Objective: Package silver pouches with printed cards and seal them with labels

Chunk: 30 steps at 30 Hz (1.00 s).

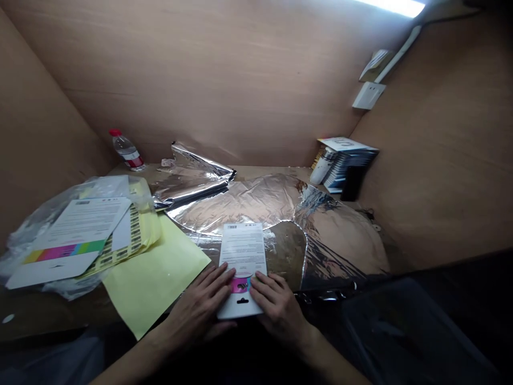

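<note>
A white printed packaging card [243, 246] lies in front of me, with a barcode at its far end, a band of pink and blue, and a dark hanging slot near its close end. My left hand [204, 299] rests on the card's left edge, fingers stretched out and its thumb low by the near edge. On the opposite edge, my right hand [278, 305] lies with its fingers extended over the coloured band; its thumb is hidden. A yellow sheet [156, 278] reaches close to my left hand.
Left are a stack of similar cards [76, 230], yellow label sheets [136, 235] and clear plastic wrap [32, 219]. Silvery film [256, 198] covers much of the table. Behind stand a red-capped bottle [127, 152], a white cylindrical container [321, 167] and stacked blue-white boxes [347, 163].
</note>
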Available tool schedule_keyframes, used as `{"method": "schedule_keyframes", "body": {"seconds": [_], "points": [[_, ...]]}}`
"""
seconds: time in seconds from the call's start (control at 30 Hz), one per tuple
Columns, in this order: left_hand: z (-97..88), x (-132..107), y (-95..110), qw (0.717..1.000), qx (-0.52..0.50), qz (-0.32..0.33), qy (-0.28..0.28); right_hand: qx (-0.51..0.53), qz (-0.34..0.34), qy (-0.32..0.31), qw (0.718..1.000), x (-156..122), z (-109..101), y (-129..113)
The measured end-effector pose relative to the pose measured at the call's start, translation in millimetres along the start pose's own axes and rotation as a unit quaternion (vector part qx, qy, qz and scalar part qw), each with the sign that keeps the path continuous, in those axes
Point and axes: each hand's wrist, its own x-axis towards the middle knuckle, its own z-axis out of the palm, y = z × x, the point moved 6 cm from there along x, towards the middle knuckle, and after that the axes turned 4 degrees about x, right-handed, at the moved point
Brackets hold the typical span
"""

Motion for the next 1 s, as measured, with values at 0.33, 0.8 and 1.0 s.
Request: {"method": "schedule_keyframes", "body": {"seconds": [0.33, 0.8, 1.0], "points": [[-11.0, 23, -5, 0.980, -0.016, -0.180, 0.080, 0.055, 0.281, 0.102, 0.953, 25, -10, 12], [-5.4, 29, -16, 0.979, 0.020, -0.172, 0.103, -0.040, 0.336, 0.070, 0.939, 34, 1, 22], [-10.2, 25, -11, 0.984, -0.013, -0.156, 0.085, -0.035, 0.322, 0.060, 0.944, 35, 2, 17]]}}
